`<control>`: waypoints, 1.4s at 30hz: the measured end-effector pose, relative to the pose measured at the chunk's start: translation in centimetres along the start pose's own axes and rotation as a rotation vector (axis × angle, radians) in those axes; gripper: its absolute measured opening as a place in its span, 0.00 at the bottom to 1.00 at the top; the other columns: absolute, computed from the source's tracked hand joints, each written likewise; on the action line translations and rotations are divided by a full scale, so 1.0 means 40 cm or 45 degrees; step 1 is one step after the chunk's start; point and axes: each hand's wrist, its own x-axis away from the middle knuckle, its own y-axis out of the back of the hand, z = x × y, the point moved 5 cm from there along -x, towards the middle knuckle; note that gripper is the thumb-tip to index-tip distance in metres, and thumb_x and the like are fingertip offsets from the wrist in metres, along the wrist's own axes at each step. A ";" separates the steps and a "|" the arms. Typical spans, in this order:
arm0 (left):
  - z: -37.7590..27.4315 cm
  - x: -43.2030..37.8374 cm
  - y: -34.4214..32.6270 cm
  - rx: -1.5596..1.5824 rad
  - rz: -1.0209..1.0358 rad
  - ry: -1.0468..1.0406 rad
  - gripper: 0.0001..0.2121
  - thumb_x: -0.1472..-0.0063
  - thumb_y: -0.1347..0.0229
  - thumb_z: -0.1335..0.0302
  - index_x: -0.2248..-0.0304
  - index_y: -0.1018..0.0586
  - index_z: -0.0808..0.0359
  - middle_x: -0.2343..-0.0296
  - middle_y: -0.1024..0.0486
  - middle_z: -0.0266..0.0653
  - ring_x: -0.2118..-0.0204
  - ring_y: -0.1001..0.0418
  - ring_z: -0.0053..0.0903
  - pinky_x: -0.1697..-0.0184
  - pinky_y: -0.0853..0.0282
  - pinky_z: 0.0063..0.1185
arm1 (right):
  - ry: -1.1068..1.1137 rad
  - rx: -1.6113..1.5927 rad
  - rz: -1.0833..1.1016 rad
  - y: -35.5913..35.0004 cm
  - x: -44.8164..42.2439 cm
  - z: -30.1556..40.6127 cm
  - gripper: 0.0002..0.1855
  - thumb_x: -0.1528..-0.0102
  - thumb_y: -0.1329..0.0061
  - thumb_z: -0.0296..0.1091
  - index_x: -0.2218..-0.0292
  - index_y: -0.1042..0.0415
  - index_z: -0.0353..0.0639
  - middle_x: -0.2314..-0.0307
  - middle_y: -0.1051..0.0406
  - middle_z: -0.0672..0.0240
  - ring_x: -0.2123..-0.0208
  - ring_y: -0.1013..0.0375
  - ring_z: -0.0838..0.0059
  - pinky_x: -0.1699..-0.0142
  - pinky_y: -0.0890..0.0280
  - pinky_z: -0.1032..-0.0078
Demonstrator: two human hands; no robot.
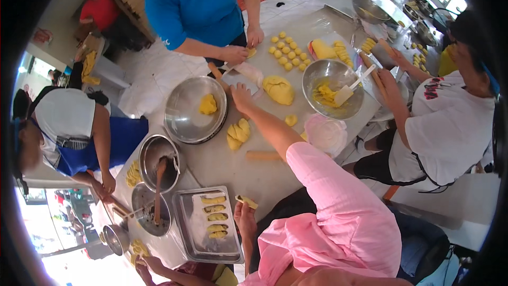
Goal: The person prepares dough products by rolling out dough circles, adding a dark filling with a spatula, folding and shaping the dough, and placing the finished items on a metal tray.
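Note:
My left hand [245, 216] holds a small piece of rolled dough with dark filling [247, 201], just right of a metal tray [184, 226] bearing several filled dough rolls [215, 208]. My right hand [242, 97] reaches far across the table, over a flat sheet-like thing [238, 81] and beside a wooden rolling pin [217, 73]; whether it grips either cannot be told. Left of it, a steel basin [186, 123] holds a yellow dough lump [208, 104]. Yellow dough pieces [238, 133] lie below the hand, and a large dough mound [278, 89] to its right.
Another rolling pin [262, 155] lies partly under my right arm. Bowls with dark filling [168, 167] and a wooden spoon [159, 190] stand left. A mixing bowl [307, 91] holds a spatula [343, 95]. Co-workers stand around the table, including one in blue [194, 8], their hands near dough.

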 end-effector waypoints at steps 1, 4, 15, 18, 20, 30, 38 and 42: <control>-0.001 -0.002 -0.003 0.005 -0.016 0.002 0.08 0.42 0.52 0.79 0.62 0.30 0.69 0.68 0.28 0.38 0.64 0.28 0.26 0.60 0.32 0.24 | 0.007 -0.002 0.015 -0.008 -0.011 -0.005 0.21 0.55 0.51 0.28 0.58 0.38 0.42 0.64 0.39 0.54 0.59 0.38 0.54 0.61 0.38 0.58; 0.007 -0.004 -0.012 -0.030 0.007 0.044 0.11 0.42 0.52 0.79 0.59 0.32 0.68 0.63 0.30 0.40 0.63 0.30 0.25 0.59 0.32 0.23 | -0.015 0.147 0.014 -0.008 -0.032 -0.028 0.17 0.53 0.56 0.27 0.59 0.37 0.42 0.66 0.37 0.56 0.61 0.36 0.55 0.62 0.37 0.59; 0.036 -0.038 -0.032 0.070 0.068 0.045 0.12 0.39 0.54 0.73 0.57 0.34 0.66 0.62 0.30 0.40 0.63 0.30 0.25 0.60 0.32 0.24 | 0.211 -0.527 -0.122 0.330 0.135 -0.095 0.14 0.49 0.54 0.36 0.63 0.34 0.37 0.73 0.31 0.52 0.70 0.31 0.54 0.66 0.37 0.65; 0.054 -0.047 -0.034 0.329 0.135 0.084 0.11 0.40 0.51 0.73 0.58 0.34 0.64 0.63 0.29 0.42 0.63 0.30 0.27 0.61 0.32 0.24 | 0.040 -0.932 0.116 0.438 0.260 -0.115 0.18 0.49 0.51 0.39 0.61 0.35 0.35 0.73 0.30 0.61 0.71 0.30 0.69 0.67 0.38 0.73; 0.057 -0.047 -0.055 0.366 0.152 0.064 0.11 0.40 0.52 0.71 0.59 0.33 0.65 0.65 0.30 0.40 0.64 0.30 0.27 0.62 0.32 0.23 | 0.162 -0.968 0.246 0.503 0.354 -0.112 0.19 0.49 0.51 0.37 0.58 0.35 0.35 0.74 0.32 0.66 0.72 0.34 0.77 0.65 0.39 0.78; 0.063 -0.058 -0.075 0.484 0.159 -0.011 0.11 0.41 0.50 0.72 0.60 0.34 0.66 0.65 0.29 0.42 0.64 0.28 0.28 0.60 0.30 0.25 | 0.245 -0.787 0.505 0.618 0.700 0.005 0.22 0.48 0.51 0.35 0.55 0.37 0.33 0.65 0.31 0.54 0.63 0.30 0.61 0.57 0.38 0.75; 0.056 -0.055 -0.115 0.425 0.125 -0.015 0.13 0.38 0.55 0.71 0.56 0.33 0.69 0.63 0.29 0.39 0.62 0.29 0.28 0.54 0.33 0.25 | 0.506 -0.550 0.247 0.584 0.778 0.054 0.25 0.47 0.53 0.35 0.50 0.41 0.36 0.59 0.34 0.51 0.57 0.33 0.52 0.54 0.39 0.68; 0.055 -0.056 -0.122 0.390 0.117 0.018 0.16 0.37 0.56 0.71 0.52 0.35 0.70 0.61 0.30 0.38 0.59 0.30 0.25 0.52 0.35 0.25 | 0.483 -0.636 0.275 0.561 0.787 0.056 0.25 0.47 0.53 0.34 0.49 0.41 0.37 0.61 0.33 0.50 0.60 0.32 0.52 0.57 0.37 0.69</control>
